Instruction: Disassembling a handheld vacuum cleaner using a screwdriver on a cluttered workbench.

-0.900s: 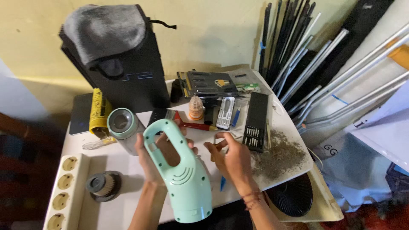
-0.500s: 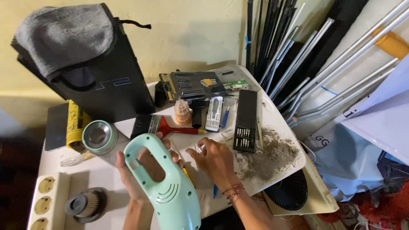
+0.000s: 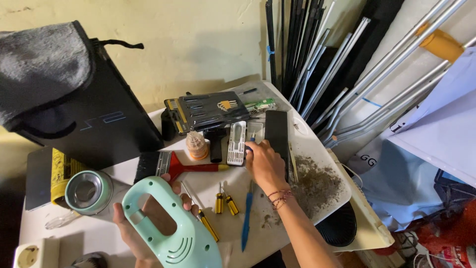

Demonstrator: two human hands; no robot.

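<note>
The head view looks down on a crowded white table [image 3: 124,233]. The left hand [image 3: 136,233] holds a mint-green handheld appliance [image 3: 171,231] from underneath, palm up, with the fingers curled round its far side near the handle opening; the appliance lies tilted at the near edge of the table, its vented end toward the person. The right hand [image 3: 265,166] reaches forward across the table, palm down, its fingertips resting at the near end of a white bit holder [image 3: 237,143], just beside a long black case [image 3: 277,141]. Whether those fingers pinch a bit cannot be told, since the hand covers them.

Under the right forearm lie a blue tool [image 3: 246,218] and two small yellow-handled screwdrivers [image 3: 224,202]; a longer screwdriver [image 3: 206,223] lies just beside the appliance. A red-handled brush [image 3: 173,166] sits behind it, and a pile of grey dust [image 3: 317,186] spreads to the right.

The likely trouble is the one-handed hold: with the eyes on the bits, the appliance could tip off the table edge. The reaching forearm could also sweep the loose screwdrivers away, or drag through the dust.
</note>
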